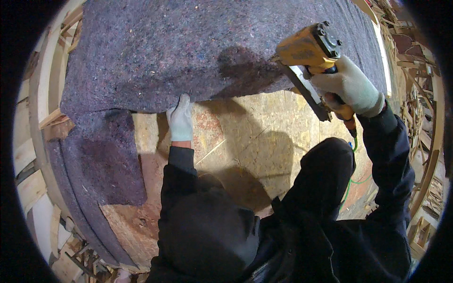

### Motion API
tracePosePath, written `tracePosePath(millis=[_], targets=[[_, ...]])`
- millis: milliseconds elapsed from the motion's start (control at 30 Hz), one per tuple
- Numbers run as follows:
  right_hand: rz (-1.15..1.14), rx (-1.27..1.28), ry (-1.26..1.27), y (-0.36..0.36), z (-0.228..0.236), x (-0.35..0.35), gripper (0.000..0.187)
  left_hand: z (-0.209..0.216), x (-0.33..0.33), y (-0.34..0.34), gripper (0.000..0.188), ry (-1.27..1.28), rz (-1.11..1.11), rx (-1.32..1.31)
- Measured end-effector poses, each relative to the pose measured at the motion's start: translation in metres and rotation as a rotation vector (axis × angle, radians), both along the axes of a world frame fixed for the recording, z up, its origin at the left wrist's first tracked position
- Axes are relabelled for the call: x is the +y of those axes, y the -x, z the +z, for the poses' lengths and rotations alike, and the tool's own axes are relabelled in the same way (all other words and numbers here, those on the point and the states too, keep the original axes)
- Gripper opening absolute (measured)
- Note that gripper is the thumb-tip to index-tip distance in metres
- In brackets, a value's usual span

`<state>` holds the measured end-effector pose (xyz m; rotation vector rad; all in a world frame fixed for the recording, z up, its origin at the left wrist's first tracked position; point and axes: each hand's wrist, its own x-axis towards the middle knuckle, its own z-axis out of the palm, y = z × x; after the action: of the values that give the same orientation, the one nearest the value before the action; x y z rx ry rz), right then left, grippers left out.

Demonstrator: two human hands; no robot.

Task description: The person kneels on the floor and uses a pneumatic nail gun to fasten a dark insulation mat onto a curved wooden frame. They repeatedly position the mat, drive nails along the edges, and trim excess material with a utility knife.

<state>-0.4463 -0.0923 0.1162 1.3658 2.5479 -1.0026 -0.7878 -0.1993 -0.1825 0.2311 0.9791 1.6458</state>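
Note:
My right hand [351,87], in a white work glove, is wrapped around the handle of a yellow and black nail gun [304,49]. The tool is raised over the front edge of a grey-purple felt sheet [188,52], its long magazine slanting down toward the right. At that same edge, left of centre, my gloved left hand [180,122] pinches the felt. One digit lies on top of the cloth, while the other fingers are mostly hidden. Bare wooden board [264,127] shows between the felt and my knees.
A separate felt flap [106,160] hangs at the left over reddish-stained board. A green air hose [348,191] runs down beside my right knee. Wooden frame rails [432,155] border the work on both sides, and scrap wood [427,188] is heaped beyond at the right.

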Motion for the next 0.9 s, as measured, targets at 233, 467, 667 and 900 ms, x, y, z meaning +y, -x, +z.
tracePosePath(millis=[233,467,667,900], targets=[[0.182,0.055,-0.064,0.03,-0.023,0.011,0.031,-0.01,0.017,0.005,0.022,0.157,-0.023,0.147],[0.131,0.026,0.001,0.073,0.008,0.005,0.023,-0.003,0.02,0.003,0.033,-0.029,-0.016,0.372],[-0.38,0.069,0.316,0.112,0.011,0.004,0.02,-0.018,0.015,0.006,0.034,-0.076,-0.014,0.296],[-0.255,0.04,0.261,0.122,-0.009,0.013,0.022,-0.023,0.018,0.008,0.029,0.001,-0.067,0.341]])
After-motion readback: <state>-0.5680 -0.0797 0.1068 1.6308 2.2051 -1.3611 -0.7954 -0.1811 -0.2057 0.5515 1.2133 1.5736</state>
